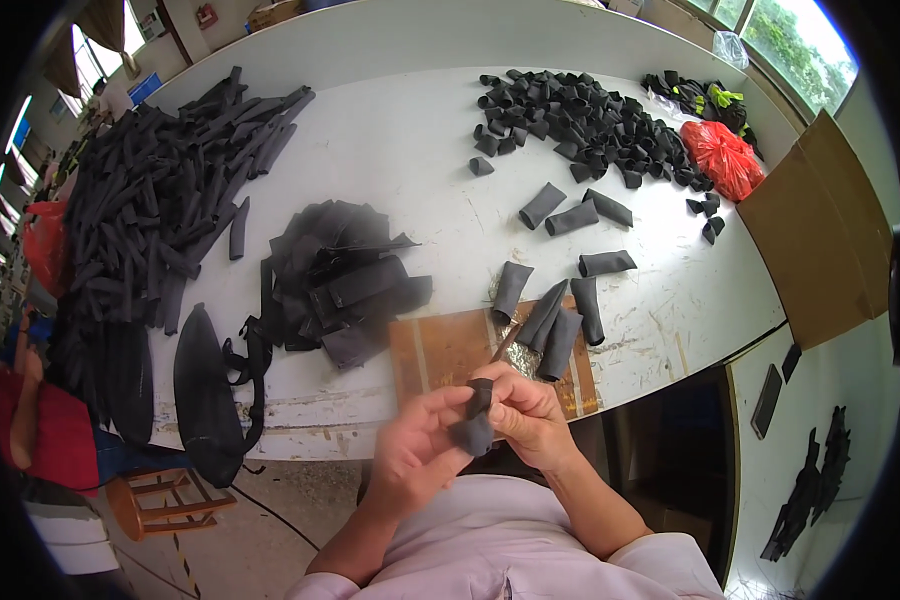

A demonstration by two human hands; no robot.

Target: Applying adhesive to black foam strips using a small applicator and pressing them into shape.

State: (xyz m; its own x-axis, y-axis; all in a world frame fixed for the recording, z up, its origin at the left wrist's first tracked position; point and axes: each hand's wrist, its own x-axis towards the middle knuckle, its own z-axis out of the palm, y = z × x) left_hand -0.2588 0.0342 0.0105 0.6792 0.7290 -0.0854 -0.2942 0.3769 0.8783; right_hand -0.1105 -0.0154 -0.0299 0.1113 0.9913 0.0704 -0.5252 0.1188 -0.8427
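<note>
Lying on wht tbl (390,130) nr window (800,50): blk tubes (608,263).

- Left hand (415,450), blurred, and right hand (532,420) hold a small black fabric piece (478,425) between their fingers.
- Black tubes (562,345) lie beyond, some on a brown board (425,365).
- White bench (400,150): long strips (155,190) heaped left, short rolls (595,130) right, near a red bag (720,158).

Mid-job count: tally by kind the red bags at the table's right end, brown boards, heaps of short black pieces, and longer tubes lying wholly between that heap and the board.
Red bag: 1
Brown board: 1
Short-piece heap: 1
Longer tubes: 4
Total: 7
</note>
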